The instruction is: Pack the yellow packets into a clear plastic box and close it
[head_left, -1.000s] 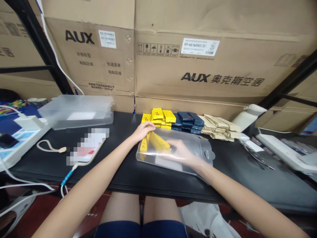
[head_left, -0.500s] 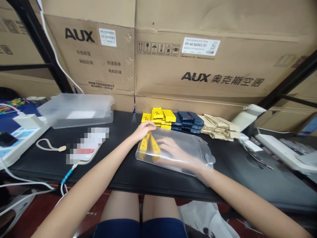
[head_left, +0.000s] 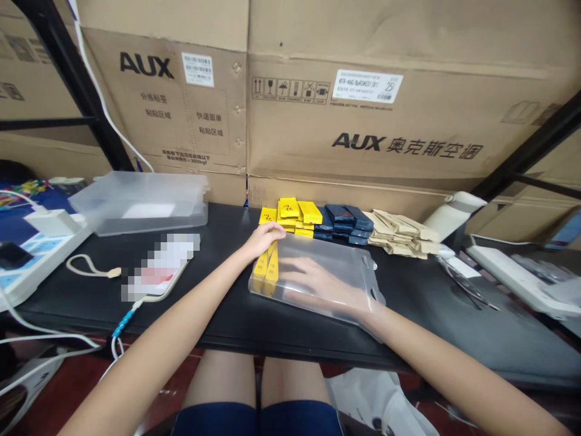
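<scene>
A clear plastic packaging box (head_left: 331, 254) lies on its side on the black table in front of me, its flapped end facing right. Two yellow packets (head_left: 267, 266) stand side by side inside its left end, leaning together at the top. My left hand (head_left: 269, 235) pinches the box's far left corner, beside the packet tops. Through the open end, my right hand (head_left: 311, 278) reaches inside up to the wrist. Its fingers are stretched toward the packets and look apart, with nothing between them, though the plastic blurs them.
Behind the box are piles of yellow packets (head_left: 290, 212), dark blue packets (head_left: 347, 221) and beige packets (head_left: 402, 230). A white bottle (head_left: 454, 218) leans at right, near glasses (head_left: 467, 284). Leftward are stacked clear boxes (head_left: 145, 194), a phone (head_left: 166, 266) and a power strip (head_left: 40, 260).
Inside the box, the right-hand yellow packet has shifted left against the other one. My right hand's fingers have come away from it and straightened. My left hand has stayed in place.
</scene>
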A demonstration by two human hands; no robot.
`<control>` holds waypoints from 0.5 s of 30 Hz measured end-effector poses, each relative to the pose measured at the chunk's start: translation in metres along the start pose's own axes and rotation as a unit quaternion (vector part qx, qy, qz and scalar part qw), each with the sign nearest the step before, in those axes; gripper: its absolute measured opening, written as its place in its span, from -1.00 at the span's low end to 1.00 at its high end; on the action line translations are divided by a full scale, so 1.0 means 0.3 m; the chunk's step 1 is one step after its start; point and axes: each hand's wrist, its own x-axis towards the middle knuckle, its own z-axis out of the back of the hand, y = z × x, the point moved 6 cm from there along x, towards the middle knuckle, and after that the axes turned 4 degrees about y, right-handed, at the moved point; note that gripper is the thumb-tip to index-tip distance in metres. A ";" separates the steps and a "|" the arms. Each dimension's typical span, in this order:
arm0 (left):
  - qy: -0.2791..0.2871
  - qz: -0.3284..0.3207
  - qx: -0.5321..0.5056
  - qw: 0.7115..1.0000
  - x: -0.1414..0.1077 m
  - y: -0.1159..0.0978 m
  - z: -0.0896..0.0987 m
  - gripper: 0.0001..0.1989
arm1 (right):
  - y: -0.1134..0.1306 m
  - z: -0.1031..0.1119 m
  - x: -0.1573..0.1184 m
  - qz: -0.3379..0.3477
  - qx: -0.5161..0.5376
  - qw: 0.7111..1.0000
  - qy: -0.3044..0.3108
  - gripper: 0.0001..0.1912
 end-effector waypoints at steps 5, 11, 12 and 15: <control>-0.009 0.003 0.009 1.000 0.002 0.010 0.004 -0.86 | -0.013 -0.007 -0.001 -0.027 0.005 1.000 0.010 -0.57; -0.013 0.034 -0.005 0.999 0.002 0.022 0.004 -0.73 | -0.019 -0.008 -0.002 -0.032 0.022 0.999 0.008 -0.54; -0.012 0.037 -0.005 0.999 0.001 0.022 0.004 -0.72 | -0.018 -0.007 -0.003 -0.033 0.023 0.999 0.008 -0.54; -0.014 0.035 0.005 0.999 -0.001 0.017 0.006 -0.74 | -0.017 -0.005 -0.004 -0.032 0.017 0.999 0.007 -0.54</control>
